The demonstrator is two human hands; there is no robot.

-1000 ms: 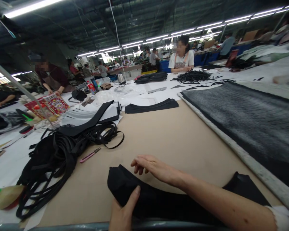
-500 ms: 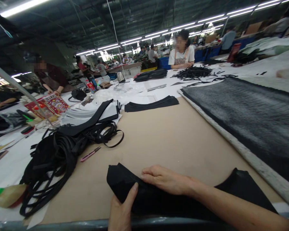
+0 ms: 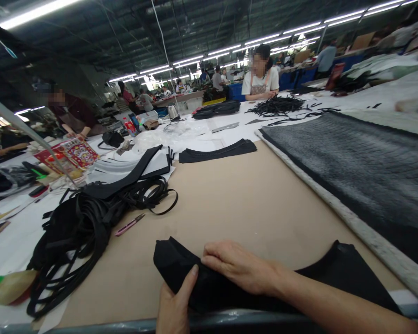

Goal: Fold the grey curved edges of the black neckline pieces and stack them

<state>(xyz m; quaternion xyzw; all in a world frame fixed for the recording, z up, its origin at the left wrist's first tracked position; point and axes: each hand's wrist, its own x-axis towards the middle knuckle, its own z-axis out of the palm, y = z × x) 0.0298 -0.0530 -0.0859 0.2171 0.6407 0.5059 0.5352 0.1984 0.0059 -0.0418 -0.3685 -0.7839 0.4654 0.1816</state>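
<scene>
A curved black fabric piece [image 3: 341, 273] lies along the table's front edge, its left end folded and lifted. My left hand [image 3: 177, 297] is closed on that end, thumb on top and fingers hidden beneath. From above, my right hand [image 3: 233, 264] presses the fold with curled fingers and seems to pinch its upper edge; the fingertips are partly hidden. Left of the hands lie pink-handled thread snips [image 3: 129, 225] and a heap of black straps [image 3: 87, 227].
Brown board [image 3: 223, 199] covers the tabletop. Stacked black pieces [image 3: 218, 150] lie at its far edge, and a dark quilted-looking sheet [image 3: 355, 167] on the right. A green-capped bottle [image 3: 12, 285] lies at left. Across the table a person [image 3: 261, 79] sits by black strips [image 3: 275, 105].
My right hand has shifted slightly left and down along the fold, its fingers more curled. My left hand keeps its hold. The fabric's right end has moved a little left.
</scene>
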